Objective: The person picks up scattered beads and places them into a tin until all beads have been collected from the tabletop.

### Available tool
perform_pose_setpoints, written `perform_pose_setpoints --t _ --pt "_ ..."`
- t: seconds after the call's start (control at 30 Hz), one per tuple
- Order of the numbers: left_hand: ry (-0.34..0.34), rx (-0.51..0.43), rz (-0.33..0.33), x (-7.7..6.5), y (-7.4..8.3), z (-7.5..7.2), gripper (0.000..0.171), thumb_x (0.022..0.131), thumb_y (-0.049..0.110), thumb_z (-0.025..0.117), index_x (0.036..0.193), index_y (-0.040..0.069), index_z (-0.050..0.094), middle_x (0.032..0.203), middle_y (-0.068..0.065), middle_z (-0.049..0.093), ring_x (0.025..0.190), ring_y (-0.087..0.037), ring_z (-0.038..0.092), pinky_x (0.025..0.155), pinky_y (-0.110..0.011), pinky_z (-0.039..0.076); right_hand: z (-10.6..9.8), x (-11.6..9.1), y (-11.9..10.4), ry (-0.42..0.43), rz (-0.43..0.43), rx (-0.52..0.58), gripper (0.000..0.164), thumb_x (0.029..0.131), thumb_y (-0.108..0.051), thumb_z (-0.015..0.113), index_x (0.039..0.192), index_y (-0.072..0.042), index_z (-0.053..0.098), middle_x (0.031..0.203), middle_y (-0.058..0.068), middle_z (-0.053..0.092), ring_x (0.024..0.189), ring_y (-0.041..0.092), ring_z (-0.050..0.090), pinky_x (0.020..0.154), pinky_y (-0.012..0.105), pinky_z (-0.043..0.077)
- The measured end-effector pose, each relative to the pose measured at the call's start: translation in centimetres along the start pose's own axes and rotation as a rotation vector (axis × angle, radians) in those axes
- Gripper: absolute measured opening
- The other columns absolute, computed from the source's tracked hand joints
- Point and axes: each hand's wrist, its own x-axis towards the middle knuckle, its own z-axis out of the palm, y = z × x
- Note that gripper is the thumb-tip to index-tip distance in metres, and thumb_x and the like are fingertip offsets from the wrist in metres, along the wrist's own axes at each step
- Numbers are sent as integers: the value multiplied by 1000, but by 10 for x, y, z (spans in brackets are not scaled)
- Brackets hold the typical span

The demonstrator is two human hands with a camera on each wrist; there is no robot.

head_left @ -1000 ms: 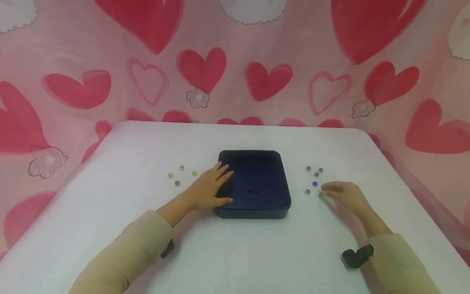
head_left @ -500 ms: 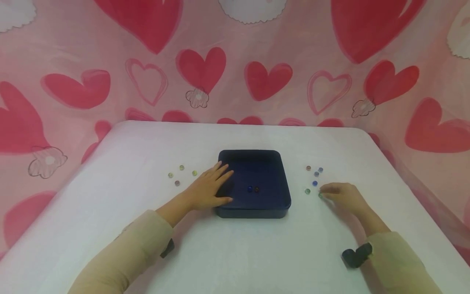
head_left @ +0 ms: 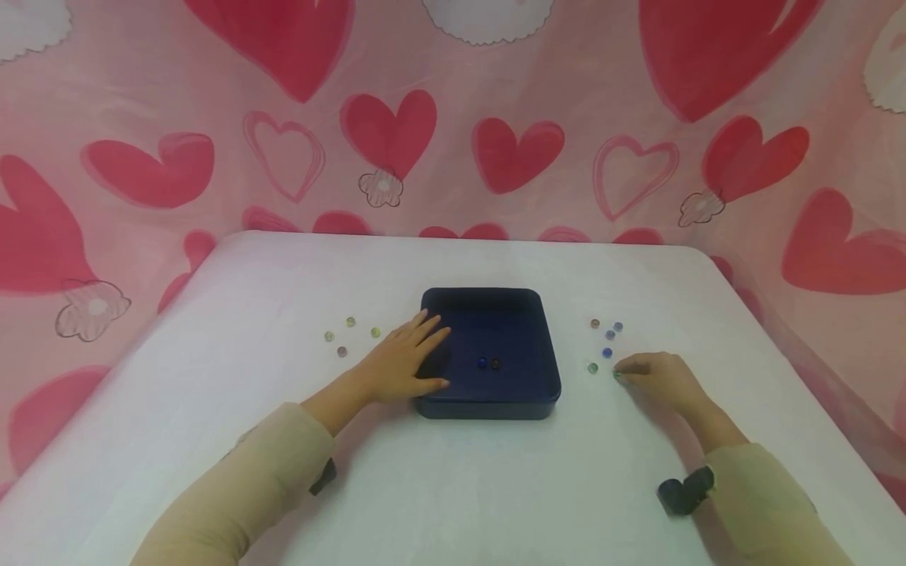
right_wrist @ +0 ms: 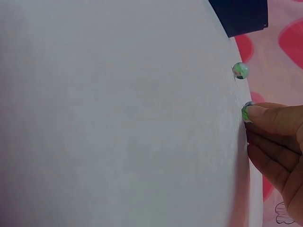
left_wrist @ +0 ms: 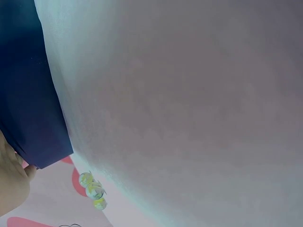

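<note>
A dark blue square tray [head_left: 495, 410] stands mid-table with a blue marble [head_left: 483, 363] and a brown marble [head_left: 495, 364] inside. My left hand [head_left: 398, 363] rests on the tray's left rim, fingers spread over its inside. Right of the tray, my right hand [head_left: 661, 381] pinches a green marble [right_wrist: 246, 111] between thumb and fingers, low at the white tabletop. Another green marble [head_left: 593, 368] lies just left of those fingertips. Beyond it sit a dark blue marble [head_left: 607, 353], two paler blue marbles [head_left: 610, 335] and a brown one [head_left: 594, 323].
Left of the tray, several marbles lie loose, among them a yellow marble [head_left: 375, 332] and a purplish marble [head_left: 342, 351]. The white table [head_left: 453, 487] has a rounded far edge, backed by a pink cloth [head_left: 439, 204] with red hearts.
My right fingers have closed on the green marble and shifted very slightly left. The left hand and the tray stay where they were.
</note>
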Motion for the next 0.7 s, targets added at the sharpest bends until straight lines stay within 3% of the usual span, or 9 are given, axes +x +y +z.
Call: perform_pose_setpoints --t 0.43,0.7 --pt "6 0 7 0 1 0 76 79 55 45 137 10 24 142 -12 15 129 -26 0 102 -42 12 -1 3 9 -40 92 38 26 83 -19 56 104 -6 62 113 19 53 112 40 37 89 54 28" --pt "1 -16 0 0 1 0 76 79 55 46 137 9 24 142 -11 14 130 -25 0 103 -40 9 -3 -1 1 -14 68 71 29 86 -20 53 109 -3 59 114 19 53 113 39 37 90 52 29"
